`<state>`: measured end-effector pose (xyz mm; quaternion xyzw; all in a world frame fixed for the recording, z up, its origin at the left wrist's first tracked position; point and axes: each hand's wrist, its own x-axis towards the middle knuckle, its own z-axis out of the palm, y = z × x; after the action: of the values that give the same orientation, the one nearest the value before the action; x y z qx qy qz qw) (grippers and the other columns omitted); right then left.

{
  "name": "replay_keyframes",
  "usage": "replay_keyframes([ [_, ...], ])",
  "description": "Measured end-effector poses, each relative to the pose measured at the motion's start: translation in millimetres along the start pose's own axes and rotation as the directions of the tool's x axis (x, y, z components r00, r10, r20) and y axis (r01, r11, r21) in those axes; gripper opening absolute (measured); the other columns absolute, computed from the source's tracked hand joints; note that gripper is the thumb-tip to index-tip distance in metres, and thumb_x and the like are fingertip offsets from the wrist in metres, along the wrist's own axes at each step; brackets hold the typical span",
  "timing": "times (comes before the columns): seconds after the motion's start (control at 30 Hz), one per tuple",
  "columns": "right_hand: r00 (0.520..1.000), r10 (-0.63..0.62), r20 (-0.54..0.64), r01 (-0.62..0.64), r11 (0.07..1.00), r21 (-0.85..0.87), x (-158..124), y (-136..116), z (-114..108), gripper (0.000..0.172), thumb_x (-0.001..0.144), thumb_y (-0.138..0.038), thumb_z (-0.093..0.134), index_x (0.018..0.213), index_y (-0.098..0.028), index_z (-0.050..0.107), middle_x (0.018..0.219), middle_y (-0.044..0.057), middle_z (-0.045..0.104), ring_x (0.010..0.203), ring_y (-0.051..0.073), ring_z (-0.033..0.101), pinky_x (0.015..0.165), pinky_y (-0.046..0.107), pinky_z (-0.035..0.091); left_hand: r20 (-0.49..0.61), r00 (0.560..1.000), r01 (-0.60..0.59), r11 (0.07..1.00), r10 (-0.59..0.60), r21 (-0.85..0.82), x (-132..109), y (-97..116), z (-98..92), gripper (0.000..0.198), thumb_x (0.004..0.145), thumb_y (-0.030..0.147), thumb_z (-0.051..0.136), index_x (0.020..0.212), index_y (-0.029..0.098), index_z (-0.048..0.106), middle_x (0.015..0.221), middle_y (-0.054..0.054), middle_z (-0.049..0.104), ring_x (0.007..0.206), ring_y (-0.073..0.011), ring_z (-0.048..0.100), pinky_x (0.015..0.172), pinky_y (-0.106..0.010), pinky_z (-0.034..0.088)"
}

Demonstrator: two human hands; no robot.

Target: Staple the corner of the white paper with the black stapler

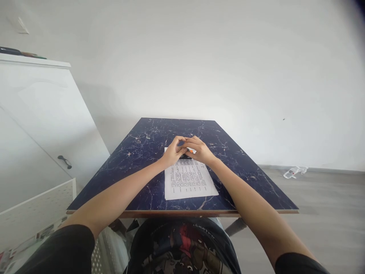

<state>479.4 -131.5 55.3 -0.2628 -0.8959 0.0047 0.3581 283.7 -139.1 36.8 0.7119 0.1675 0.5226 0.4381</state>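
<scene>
Over the top end of a printed paper sheet (189, 180), my left hand (172, 153) and my right hand (200, 149) meet, their fingertips together. Both have bent, pinching fingers; whatever is between them is too small and covered to name. Just beneath the fingers a small black object (186, 156) shows in part on the paper, with an orange spot beside it. Its kind cannot be made out. The sheet lies flat on a dark blue marble-patterned table (137, 163), its lower part uncovered.
A white cabinet (37, 125) with a black handle (65, 161) stands to the left of the table. The wall (194, 57) rises behind it. On the floor at the right lies a clear plastic item (293, 172), near the skirting board.
</scene>
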Motion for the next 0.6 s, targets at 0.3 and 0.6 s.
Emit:
replay_keyframes([
  [0.3, 0.974, -0.186, -0.127, 0.176, 0.981, -0.085, -1, 4, 5, 0.012, 0.1, -0.017, 0.059, 0.099, -0.024, 0.069, 0.104, 0.007, 0.075, 0.092, 0.023, 0.064, 0.083, 0.04, 0.05, 0.028, 0.995, -0.096, 0.977, 0.092, 0.188, -2, -7, -2.7, 0.031, 0.107, 0.048, 0.05, 0.129, 0.026, 0.05, 0.143, -0.013, 0.058, 0.13, -0.0259, 0.061, 0.106, -0.043, 0.053],
  [0.6, 0.91, 0.305, -0.281, -0.355, 0.923, -0.148, -29, 69, -16, 0.002, 0.084, -0.021, 0.07, 0.082, -0.022, 0.069, 0.083, 0.004, 0.071, 0.081, 0.022, 0.062, 0.079, 0.035, 0.05, -0.138, 0.972, -0.02, 0.651, 0.191, 0.759, 18, -14, -96.9, 0.019, 0.105, 0.032, 0.048, 0.098, 0.02, 0.062, 0.083, -0.004, 0.07, 0.08, -0.0195, 0.072, 0.081, -0.033, 0.056],
])
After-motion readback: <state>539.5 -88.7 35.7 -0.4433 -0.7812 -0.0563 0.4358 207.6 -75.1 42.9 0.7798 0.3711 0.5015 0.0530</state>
